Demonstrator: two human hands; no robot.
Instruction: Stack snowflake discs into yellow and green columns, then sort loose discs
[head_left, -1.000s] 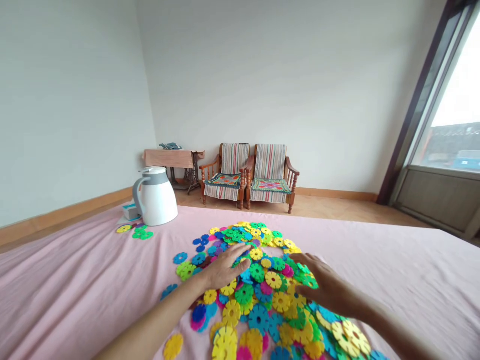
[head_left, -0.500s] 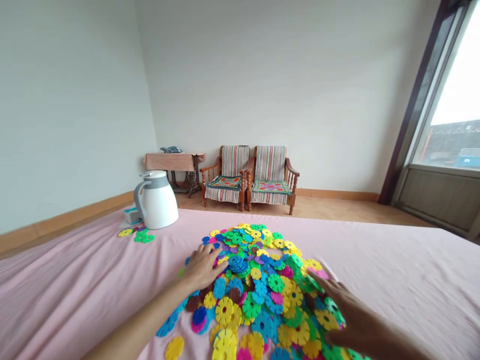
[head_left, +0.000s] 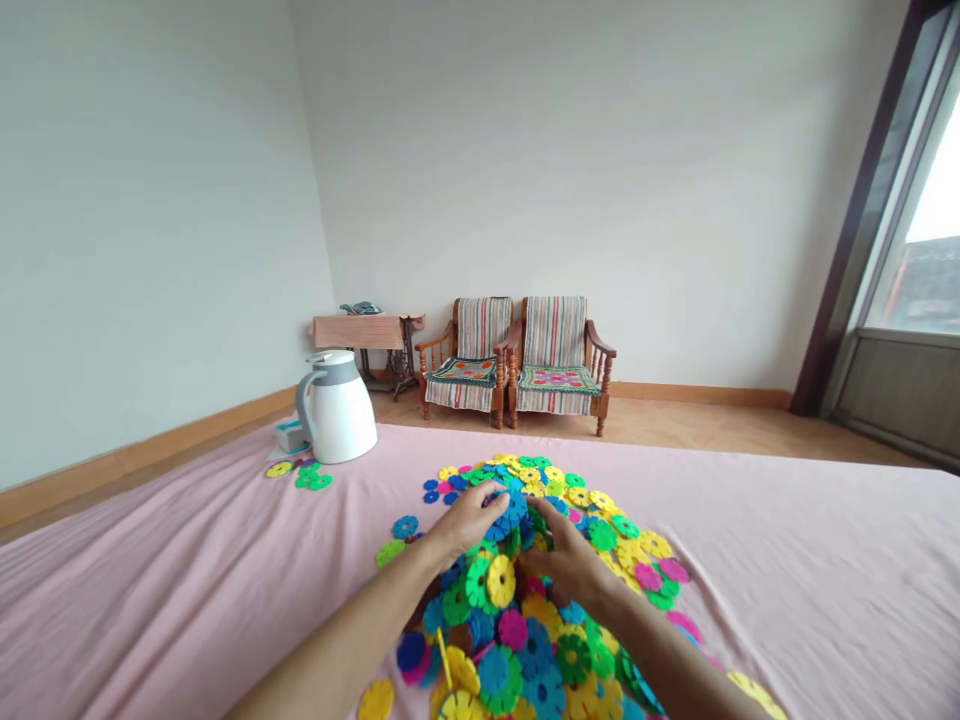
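A heap of flat, flower-shaped plastic discs (head_left: 555, 590) in blue, yellow, green and pink lies on the pink cloth (head_left: 187, 600). My left hand (head_left: 469, 520) and my right hand (head_left: 566, 560) meet at the heap's middle. Their fingers curl round a clump of blue discs (head_left: 512, 512) from both sides. Both forearms reach in from the bottom edge and lie over the near discs.
A white jug (head_left: 337, 405) stands at the cloth's far left beside a small box (head_left: 289, 433), with a few loose discs (head_left: 304, 474) in front. Two striped wooden armchairs (head_left: 517, 360) and a small table (head_left: 367, 335) stand by the far wall. A window is at right.
Both hands moved in from the heap's sides to its middle and closed round the blue clump. The discs are pushed into a tighter pile. The camera shifted a little left.
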